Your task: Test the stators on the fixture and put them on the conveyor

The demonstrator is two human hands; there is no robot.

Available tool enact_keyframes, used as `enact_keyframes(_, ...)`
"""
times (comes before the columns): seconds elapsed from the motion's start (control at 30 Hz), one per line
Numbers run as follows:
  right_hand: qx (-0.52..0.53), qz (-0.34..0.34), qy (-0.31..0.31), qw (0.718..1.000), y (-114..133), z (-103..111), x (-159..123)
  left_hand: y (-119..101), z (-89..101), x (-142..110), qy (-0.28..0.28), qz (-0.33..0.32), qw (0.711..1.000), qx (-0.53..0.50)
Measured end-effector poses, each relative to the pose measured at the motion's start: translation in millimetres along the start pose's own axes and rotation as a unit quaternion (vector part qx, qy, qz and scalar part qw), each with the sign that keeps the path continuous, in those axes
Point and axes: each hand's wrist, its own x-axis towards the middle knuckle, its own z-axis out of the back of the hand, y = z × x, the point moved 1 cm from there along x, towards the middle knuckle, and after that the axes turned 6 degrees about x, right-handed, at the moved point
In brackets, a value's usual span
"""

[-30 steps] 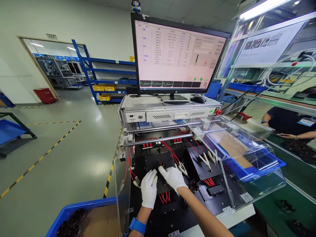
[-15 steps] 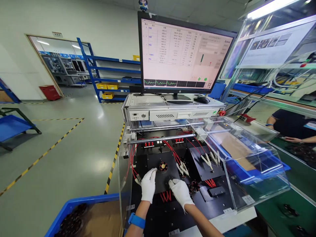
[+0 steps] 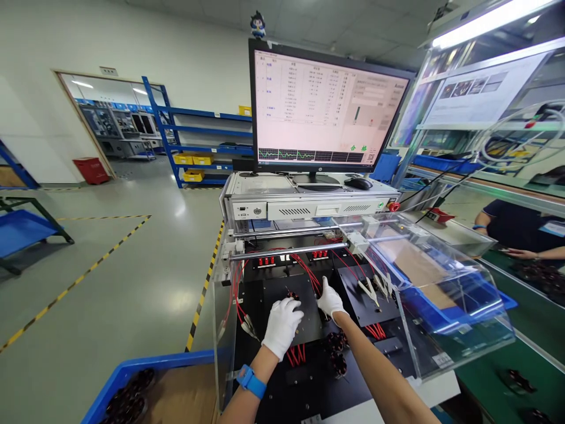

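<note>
Leftmost, low in the view, a blue bin [image 3: 132, 368] holds dark round parts beside a clear side panel [image 3: 222, 347] of the test rig. Next comes the left hand [image 3: 282, 325], in a white glove with a blue wristband [image 3: 251, 381] on the wrist; it lies palm down on the black fixture plate [image 3: 269, 294], fingers loosely curled over a small dark motor [image 3: 291, 294] seated there, just touching it. Whether it grips the motor cannot be told. Red wires [image 3: 296, 354] emerge from the surface just below that hand. Just right of it, the right hand [image 3: 329, 300], also gloved, reaches toward the metal clips [image 3: 369, 288] on red leads; its fingers are bunched, and what they pinch is hidden. Two more dark motors [image 3: 336, 341] lie on the surface under the right forearm. Above stands a monitor [image 3: 324, 109]. Farther right, a raised clear cover [image 3: 441, 294] stands open, and another person's arm [image 3: 529, 253] rests at the far edge.
</note>
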Motion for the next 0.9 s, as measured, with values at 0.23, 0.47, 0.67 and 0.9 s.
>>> enact_keyframes(0.23, 0.030, 0.042, -0.041, 0.998, 20, 28, -3, -2, 5.4, 3, 0.026, 0.026, 0.999, -0.020)
enact_keyframes(0.47, -0.052, 0.030, 0.025, 0.998, 41, 28, -41, 0, -3.0, 13, 0.070, 0.065, 0.995, -0.041)
enact_keyframes(0.67, -0.117, 0.013, 0.019, 0.993, 45, 23, -48, -5, 1.4, 20, 0.099, 0.079, 0.992, -0.016)
enact_keyframes(0.9, 0.087, -0.038, 0.045, 0.995, 40, 30, -34, -10, 9.8, 16, 0.075, 0.090, 0.993, -0.017)
